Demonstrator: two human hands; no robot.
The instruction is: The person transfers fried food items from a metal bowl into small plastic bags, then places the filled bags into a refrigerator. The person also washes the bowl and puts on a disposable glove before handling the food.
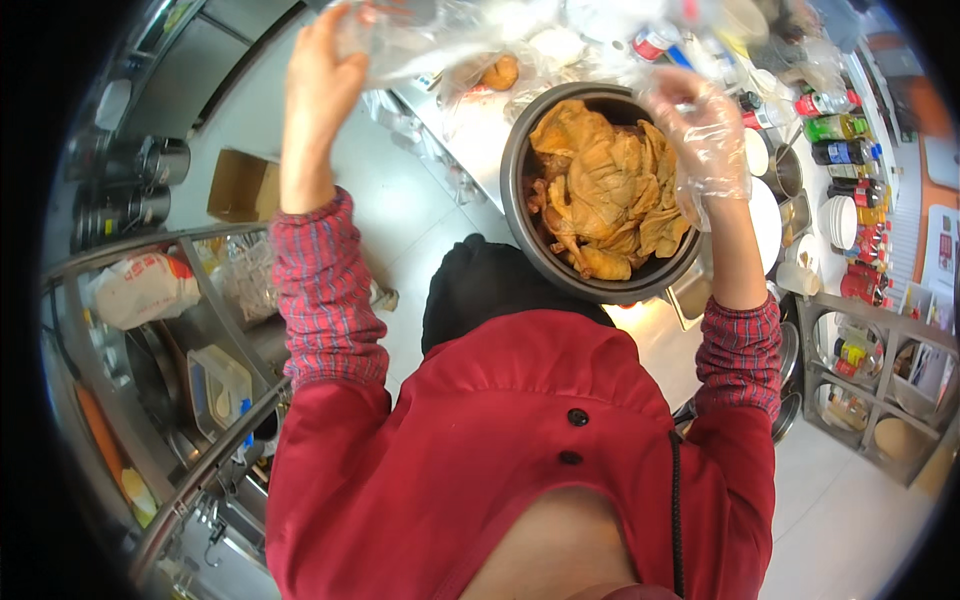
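At the upper left, my bare left hand [326,82] grips a thin clear plastic bag [405,56] between thumb and fingers. My right hand [694,127] wears a clear disposable plastic glove and hovers at the right rim of a dark round pot [517,225]; blur and glare hide whether its curled fingers hold any plastic. The pot is full of brown cooked poultry pieces [600,180], with skin and a leg visible, and stands at the counter's near edge. Behind it, a round brown food item [500,73] lies in clear plastic.
Drink bottles [836,127] and stacked white bowls [838,223] line the right side. A steel counter [480,142] runs behind the pot. A cardboard box [238,184] sits on the floor at left, above steel shelving [169,259] holding bags and containers.
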